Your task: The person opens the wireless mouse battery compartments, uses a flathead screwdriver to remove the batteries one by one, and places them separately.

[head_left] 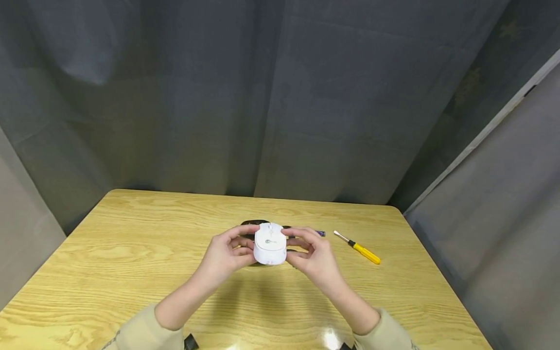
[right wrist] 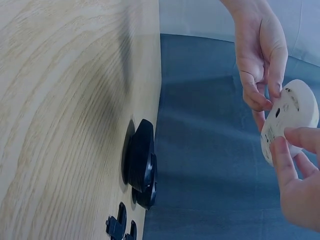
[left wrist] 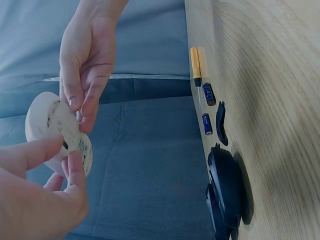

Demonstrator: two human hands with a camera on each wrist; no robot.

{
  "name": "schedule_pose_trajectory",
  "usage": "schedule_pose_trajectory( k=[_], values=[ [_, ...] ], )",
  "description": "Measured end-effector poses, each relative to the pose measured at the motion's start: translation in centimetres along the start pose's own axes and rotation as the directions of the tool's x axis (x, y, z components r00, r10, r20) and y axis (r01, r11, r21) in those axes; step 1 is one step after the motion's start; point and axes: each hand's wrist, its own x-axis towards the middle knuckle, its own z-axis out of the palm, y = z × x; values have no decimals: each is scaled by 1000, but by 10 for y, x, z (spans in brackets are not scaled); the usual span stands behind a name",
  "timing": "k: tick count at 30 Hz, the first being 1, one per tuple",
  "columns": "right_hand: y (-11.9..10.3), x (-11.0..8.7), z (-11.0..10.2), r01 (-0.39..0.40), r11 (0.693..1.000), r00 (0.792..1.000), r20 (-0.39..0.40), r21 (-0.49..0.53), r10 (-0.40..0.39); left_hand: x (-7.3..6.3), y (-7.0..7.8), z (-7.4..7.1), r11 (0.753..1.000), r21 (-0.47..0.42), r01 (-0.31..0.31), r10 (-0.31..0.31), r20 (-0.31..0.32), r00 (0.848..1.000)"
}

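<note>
A white computer mouse [head_left: 270,243] is held up above the table between both hands. My left hand [head_left: 223,253] grips its left side with fingertips and thumb, and my right hand [head_left: 317,255] grips the right side the same way. In the head view its top shell and scroll wheel face me. The underside of the mouse [left wrist: 52,122] shows in the left wrist view, with a label and dark marks. Beyond the mouse, partly hidden by it and the hands, dark objects [head_left: 253,222] lie on the table.
A yellow-handled screwdriver [head_left: 365,253] lies to the right on the wooden table [head_left: 144,253]. Two blue batteries [left wrist: 209,94] and a small curved black piece [left wrist: 221,123] lie near larger black rounded shells [left wrist: 227,185]. Grey curtains [head_left: 210,97] hang behind the table.
</note>
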Motion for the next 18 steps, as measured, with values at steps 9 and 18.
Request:
schedule_pose_trajectory(
  k=[9,18],
  values=[
    [2,-1,1,32,994,999,-6,-101,-33,-1,1,1,989,137,56,-47,-66,997],
    [0,-1,1,-59,998,998,-3,-11,59,-3,2,-1,975,201,94,-90,-31,996]
  ],
)
